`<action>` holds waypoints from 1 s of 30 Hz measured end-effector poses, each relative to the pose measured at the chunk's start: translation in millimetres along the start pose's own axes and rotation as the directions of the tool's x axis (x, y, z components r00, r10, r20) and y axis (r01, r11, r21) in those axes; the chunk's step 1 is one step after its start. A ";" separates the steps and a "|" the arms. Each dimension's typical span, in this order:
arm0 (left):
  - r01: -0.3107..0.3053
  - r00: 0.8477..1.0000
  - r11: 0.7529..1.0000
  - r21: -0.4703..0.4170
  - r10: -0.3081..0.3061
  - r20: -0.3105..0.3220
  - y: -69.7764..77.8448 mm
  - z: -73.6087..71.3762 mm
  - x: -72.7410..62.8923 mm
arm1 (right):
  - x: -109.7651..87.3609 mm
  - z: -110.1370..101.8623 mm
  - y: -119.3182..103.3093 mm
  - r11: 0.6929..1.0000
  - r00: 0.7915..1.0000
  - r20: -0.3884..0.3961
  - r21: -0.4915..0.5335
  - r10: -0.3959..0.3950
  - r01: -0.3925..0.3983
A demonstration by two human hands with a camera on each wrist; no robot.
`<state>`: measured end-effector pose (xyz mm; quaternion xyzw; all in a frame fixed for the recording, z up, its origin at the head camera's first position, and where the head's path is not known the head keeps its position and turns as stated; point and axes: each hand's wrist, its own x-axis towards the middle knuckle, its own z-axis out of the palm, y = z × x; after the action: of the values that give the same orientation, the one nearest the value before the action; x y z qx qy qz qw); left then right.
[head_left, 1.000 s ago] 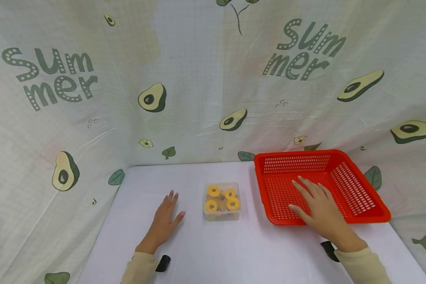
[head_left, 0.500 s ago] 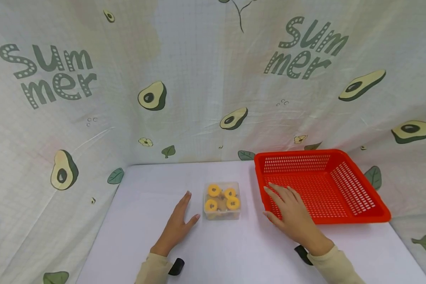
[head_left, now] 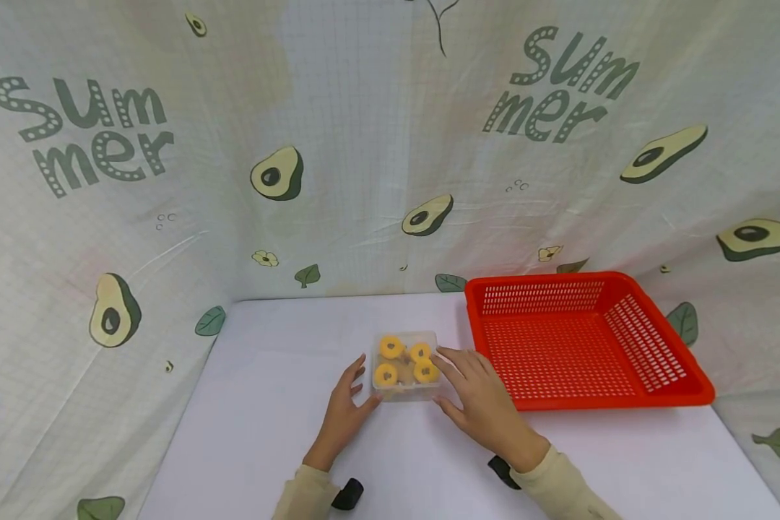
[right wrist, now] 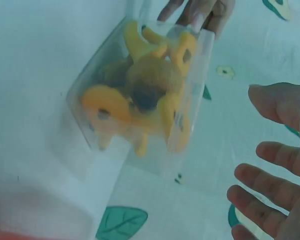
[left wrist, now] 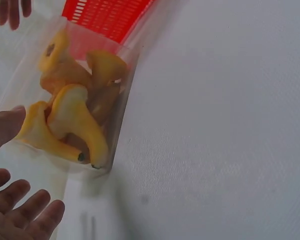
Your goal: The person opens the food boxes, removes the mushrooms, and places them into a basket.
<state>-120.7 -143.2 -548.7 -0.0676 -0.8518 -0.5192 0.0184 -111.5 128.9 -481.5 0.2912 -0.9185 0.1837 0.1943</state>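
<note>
A clear plastic box point(head_left: 406, 395) stands on the white table in the head view. It holds several yellow flared pieces point(head_left: 391, 347) with dark centres; from the left wrist view these pieces point(left wrist: 72, 112) look horn-shaped, with brownish rounded parts between them. My left hand point(head_left: 343, 421) is at the box's left side, fingers spread, thumb tip right by the near left corner. At the right side is my right hand point(head_left: 487, 406), its fingertips close to the rim and its thumb held apart. Both hands have loosely extended fingers on either side of the box.
A red plastic basket point(head_left: 599, 401) with perforated walls stands right of the box, just beyond my right hand. Behind the table point(head_left: 286, 339) hangs a pale cloth point(head_left: 357, 130) printed with avocados, leaves and lettering.
My left hand has moved right to the box. My right hand has come left from over the red basket to the box's right side. Box and basket have stayed put.
</note>
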 end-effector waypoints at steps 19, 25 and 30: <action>0.052 0.998 0.992 -0.115 -0.055 -0.024 -8.3 23.2 1.6 | 11.1 48.7 -17.1 0.996 1.000 -0.003 0.086 0.027 -0.027; 0.067 0.997 0.992 -0.111 -0.071 -0.040 -6.7 26.2 0.7 | 12.7 56.7 -18.6 0.997 0.998 -0.047 0.063 0.044 -0.041; 0.067 0.996 0.988 -0.136 -0.075 -0.056 -6.6 27.7 2.0 | 13.1 62.0 -17.2 0.998 0.995 -0.098 0.050 0.035 -0.031</action>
<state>-122.5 -121.4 -567.1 -0.0224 -0.8159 -0.5774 0.0212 -126.4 81.8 -524.7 0.2711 -0.9077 0.2232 0.2296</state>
